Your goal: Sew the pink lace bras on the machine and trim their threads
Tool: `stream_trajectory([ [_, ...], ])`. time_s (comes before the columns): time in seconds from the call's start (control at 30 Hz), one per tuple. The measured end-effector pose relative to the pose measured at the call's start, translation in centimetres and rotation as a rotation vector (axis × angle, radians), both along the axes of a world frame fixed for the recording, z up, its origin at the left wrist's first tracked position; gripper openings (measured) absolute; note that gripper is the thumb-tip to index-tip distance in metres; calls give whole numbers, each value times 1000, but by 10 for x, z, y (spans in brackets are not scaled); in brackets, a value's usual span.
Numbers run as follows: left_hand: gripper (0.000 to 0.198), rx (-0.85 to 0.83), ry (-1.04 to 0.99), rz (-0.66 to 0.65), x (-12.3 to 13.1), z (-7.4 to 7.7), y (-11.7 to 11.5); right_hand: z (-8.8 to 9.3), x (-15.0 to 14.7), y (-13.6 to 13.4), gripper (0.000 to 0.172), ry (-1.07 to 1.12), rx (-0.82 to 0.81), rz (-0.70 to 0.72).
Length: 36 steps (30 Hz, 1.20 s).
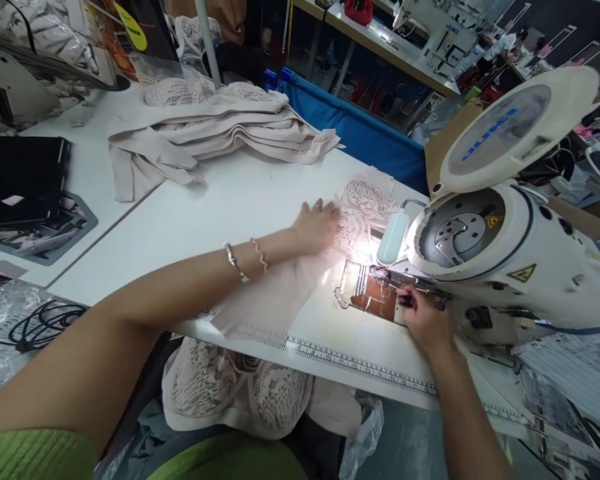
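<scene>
My left hand (317, 228) lies with its fingers spread on a pale pink lace bra (354, 227). The bra's cups reach under the lit head of the sewing machine (520, 260). A sheer, motion-blurred panel (270, 303) trails from under my left wrist over the table's front edge. At the machine bed, my right hand (427, 320) is closed, its fingertips around a small dark piece (405, 300) that I cannot make out. Beside it lies an uncovered brown and metal plate (373, 293). A second lace bra (235, 387) rests on my lap.
Beige bra pieces (225, 130) are piled at the back of the white table (240, 200). A black box (25, 177) sits on a grey tray at left. A measuring tape (350, 360) runs along the front edge. The machine's round cover (517, 130) stands raised.
</scene>
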State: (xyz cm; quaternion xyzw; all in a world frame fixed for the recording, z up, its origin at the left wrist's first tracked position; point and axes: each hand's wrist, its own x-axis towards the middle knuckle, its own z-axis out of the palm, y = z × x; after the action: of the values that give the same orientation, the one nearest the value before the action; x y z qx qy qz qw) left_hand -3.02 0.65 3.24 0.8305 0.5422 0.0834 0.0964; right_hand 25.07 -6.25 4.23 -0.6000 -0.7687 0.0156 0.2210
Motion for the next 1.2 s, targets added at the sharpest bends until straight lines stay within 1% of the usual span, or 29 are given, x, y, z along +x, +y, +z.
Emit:
stream_trajectory([
  [0.07, 28, -38, 61, -25, -10, 7, -8, -4, -18, -22, 45, 39, 10, -14],
  [0.13, 19, -51, 73, -73, -15, 8, -29, -11, -43, -43, 46, 105, 18, -33],
  [0.17, 17, -48, 75, -109, -15, 6, -42, -15, -56, -52, 47, 140, 17, -39],
  [0.2, 18, -33, 74, -152, -14, 3, -56, -19, -69, -59, 48, 175, 9, -47],
  [0.27, 16, 68, 69, -234, -11, -4, -83, -27, -92, -68, 51, 210, -37, -87],
  [0.3, 17, 128, 72, -241, -10, -6, -95, -31, -101, -70, 50, 201, -65, -119],
  [0.33, 22, 177, 87, -237, -9, -8, -106, -34, -107, -72, 48, 179, -94, -152],
  [0.37, 28, 198, 109, -219, -10, -7, -116, -35, -111, -74, 44, 152, -120, -175],
  [0.4, 28, 190, 133, -201, -10, -6, -125, -36, -112, -77, 36, 132, -139, -176],
  [0.47, 17, 108, 165, -194, -13, 0, -141, -34, -108, -87, 20, 129, -159, -100],
  [0.5, 19, 52, 171, -201, -14, 4, -148, -32, -104, -94, 13, 147, -159, -27],
  [0.53, 24, -5, 170, -217, -15, 7, -154, -28, -99, -101, 10, 170, -154, 54],
  [0.57, 28, -50, 163, -242, -15, 10, -158, -23, -94, -110, 8, 193, -145, 132],
  [0.6, 27, -73, 151, -274, -16, 13, -162, -17, -88, -119, 10, 215, -130, 201],
  [0.63, 20, -75, 129, -315, -17, 15, -164, -11, -83, -127, 14, 232, -118, 261],
  [0.67, 9, -62, 88, -366, -17, 16, -165, -4, -77, -135, 19, 245, -116, 315],
  [0.7, 4, -48, 30, -430, -18, 17, -165, 2, -72, -142, 23, 256, -133, 368],
  [0.73, 12, -53, -40, -505, -19, 17, -165, 9, -66, -148, 27, 264, -175, 423],
  [0.77, 18, -98, -114, -585, -20, 18, -166, 14, -60, -154, 30, 278, -243, 477],
  [0.83, 21, -309, -252, -705, -21, 18, -167, 22, -50, -162, 31, 320, -436, 538],
  [0.9, 18, -554, -347, -731, -22, 19, -172, 24, -41, -168, 28, 401, -650, 528],
  [0.93, 17, -643, -383, -723, -22, 20, -175, 22, -39, -169, 27, 462, -761, 513],
  [0.97, 16, -706, -416, -714, -21, 22, -178, 19, -39, -170, 34, 526, -864, 502],
  [1.03, 19, -798, -473, -699, -19, 26, -182, 10, -44, -169, 57, 609, -1020, 520],
  [1.07, 21, -849, -498, -685, -19, 27, -184, 6, -48, -167, 60, 613, -1039, 548],
  [1.1, 21, -903, -516, -663, -19, 29, -185, 3, -52, -166, 58, 593, -1013, 581],
  [1.13, 19, -944, -524, -631, -19, 30, -185, 1, -56, -164, 57, 565, -951, 616],
  [1.2, 13, -951, -514, -582, -20, 32, -185, 2, -63, -161, 58, 529, -795, 683],
])
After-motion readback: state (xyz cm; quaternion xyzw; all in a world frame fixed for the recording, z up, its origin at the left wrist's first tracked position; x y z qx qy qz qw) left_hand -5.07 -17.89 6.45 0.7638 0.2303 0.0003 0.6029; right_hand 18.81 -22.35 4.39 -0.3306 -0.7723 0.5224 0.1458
